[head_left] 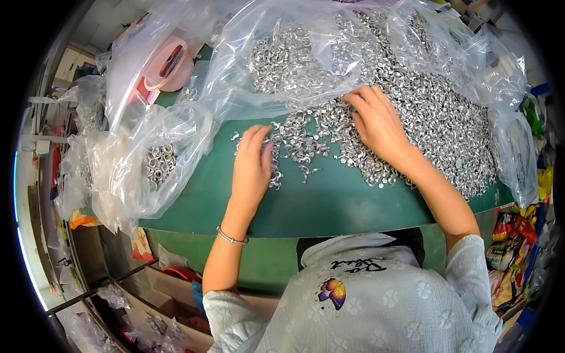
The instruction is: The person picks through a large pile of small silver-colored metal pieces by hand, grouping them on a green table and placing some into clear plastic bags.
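A big heap of small curved silver metal pieces (441, 123) is spread across the right and far part of a green table (306, 209). My right hand (382, 126) rests at the near left side of this heap, fingers bent down over the pieces, thumb apart. A thinner group of the same pieces (301, 144) lies between my hands. Along its left edge stands my left hand (252, 165), fingers loosely curved and thumb held away. No piece shows clearly in either hand; the left fingertips partly hide the pieces beside them.
Clear plastic sheeting (250, 106) covers part of the far heap. At left, a clear plastic bag (126, 188) has more silver pieces by it. A pink basket (182, 73) holding a red object (171, 61) stands at far left. Colourful packages (503, 250) lie at right, below the table.
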The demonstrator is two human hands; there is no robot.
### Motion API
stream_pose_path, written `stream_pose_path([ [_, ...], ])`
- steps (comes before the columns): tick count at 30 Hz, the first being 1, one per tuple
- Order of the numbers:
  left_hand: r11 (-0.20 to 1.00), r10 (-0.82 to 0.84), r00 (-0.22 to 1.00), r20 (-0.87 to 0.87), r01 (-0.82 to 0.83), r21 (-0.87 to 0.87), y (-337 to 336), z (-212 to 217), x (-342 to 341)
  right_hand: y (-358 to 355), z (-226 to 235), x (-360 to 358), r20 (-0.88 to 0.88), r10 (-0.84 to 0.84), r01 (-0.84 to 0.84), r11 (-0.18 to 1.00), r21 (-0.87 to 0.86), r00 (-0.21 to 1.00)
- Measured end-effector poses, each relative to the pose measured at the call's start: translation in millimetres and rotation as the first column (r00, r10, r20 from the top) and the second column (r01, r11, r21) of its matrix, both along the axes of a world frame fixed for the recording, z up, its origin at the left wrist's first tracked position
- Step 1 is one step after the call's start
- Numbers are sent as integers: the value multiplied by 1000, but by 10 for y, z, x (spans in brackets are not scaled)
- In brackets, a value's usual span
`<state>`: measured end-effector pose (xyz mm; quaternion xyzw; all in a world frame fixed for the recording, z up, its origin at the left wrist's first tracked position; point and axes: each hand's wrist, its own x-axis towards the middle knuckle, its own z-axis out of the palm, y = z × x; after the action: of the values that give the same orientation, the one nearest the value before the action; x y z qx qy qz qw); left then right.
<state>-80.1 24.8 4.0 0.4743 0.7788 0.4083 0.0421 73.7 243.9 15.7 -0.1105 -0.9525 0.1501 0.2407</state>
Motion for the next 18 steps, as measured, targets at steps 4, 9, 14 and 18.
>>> stream_pose_path([
  [4, 976, -88, 939, -333, 14, -219, 90, 61, 166, -356, -28, -102, 22, 242, -241, 969, -51, 970],
  [9, 931, -265, 901, -342, 147, -334, -128, 2, 274, -505, -157, 81, 170, 351, -367, 928, 70, 921],
  [14, 907, -404, 879, -252, 350, -234, -448, -70, 288, -323, -33, 390, 224, 301, -342, 923, 175, 927],
  [18, 981, -71, 960, -270, 18, -195, -385, -3, 278, -339, -1, 365, 85, 52, -62, 990, 124, 995],
])
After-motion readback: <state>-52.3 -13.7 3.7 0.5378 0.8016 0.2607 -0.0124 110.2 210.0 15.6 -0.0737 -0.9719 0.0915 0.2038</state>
